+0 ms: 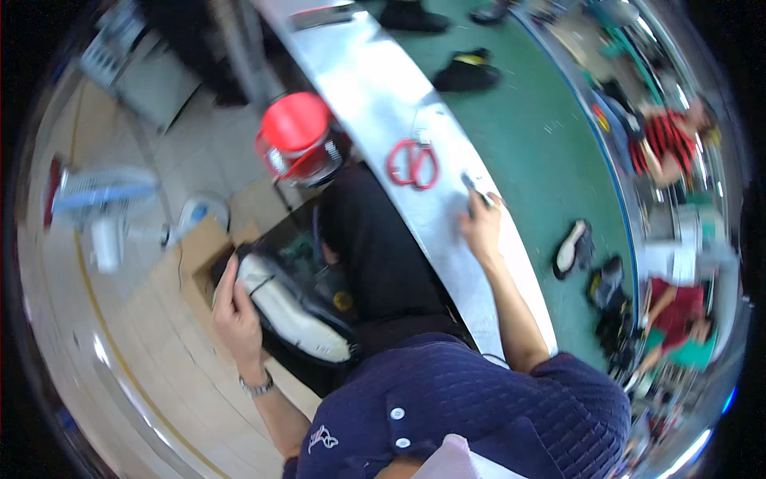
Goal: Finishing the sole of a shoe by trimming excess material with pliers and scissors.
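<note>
My left hand [234, 315] grips a black shoe with a white sole [294, 313], held sole-up over my lap above a cardboard box [199, 255]. My right hand [481, 227] reaches out onto the metal table edge [375, 88] and closes on a small dark tool [472, 187]. Red-handled scissors [413, 164] lie on the metal surface just left of that hand. A watch sits on my left wrist.
A red-lidded bucket [297, 136] stands beside the table. A white fan [100, 203] sits on the tiled floor at left. Shoes [576, 247] lie on the green conveyor surface; other people in red [670, 144] work at the right.
</note>
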Demonstrator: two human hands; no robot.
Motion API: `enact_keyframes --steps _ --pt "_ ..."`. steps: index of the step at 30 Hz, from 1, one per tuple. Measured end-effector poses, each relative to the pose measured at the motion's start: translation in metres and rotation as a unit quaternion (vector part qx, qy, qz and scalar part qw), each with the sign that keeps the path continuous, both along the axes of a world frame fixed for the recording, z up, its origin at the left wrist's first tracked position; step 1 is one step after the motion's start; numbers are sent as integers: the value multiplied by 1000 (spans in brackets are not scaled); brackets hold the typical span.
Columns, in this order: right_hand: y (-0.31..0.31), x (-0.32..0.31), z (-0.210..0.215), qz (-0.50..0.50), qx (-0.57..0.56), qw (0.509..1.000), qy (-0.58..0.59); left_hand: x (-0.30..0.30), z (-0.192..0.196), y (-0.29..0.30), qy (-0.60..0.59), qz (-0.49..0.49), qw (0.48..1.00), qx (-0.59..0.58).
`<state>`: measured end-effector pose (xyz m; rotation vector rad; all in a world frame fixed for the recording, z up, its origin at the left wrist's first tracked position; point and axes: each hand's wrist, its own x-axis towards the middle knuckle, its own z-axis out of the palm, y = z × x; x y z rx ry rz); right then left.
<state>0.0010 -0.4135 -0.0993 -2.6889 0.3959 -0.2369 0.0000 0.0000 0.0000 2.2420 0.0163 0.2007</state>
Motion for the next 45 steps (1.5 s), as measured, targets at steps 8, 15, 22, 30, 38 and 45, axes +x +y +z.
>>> enact_keyframes --steps 8,15,22,30,38,45 --pt "30 96 -8 -75 75 992 -67 2 -3 -10 -12 -16 999 41" --pt "-5 48 14 -82 96 985 119 1 -9 -7 -32 -43 998 42" --pt "64 -29 82 48 674 699 234 -15 -9 0 43 33 998 -12" --pt "98 -48 168 203 657 536 490 -54 -1 -65 -38 104 993 -41" --pt "132 -18 168 222 533 604 548 -55 -25 -73 -16 156 971 -181" --pt "160 -20 137 254 473 670 512 -65 -34 -83 -68 203 950 -226"
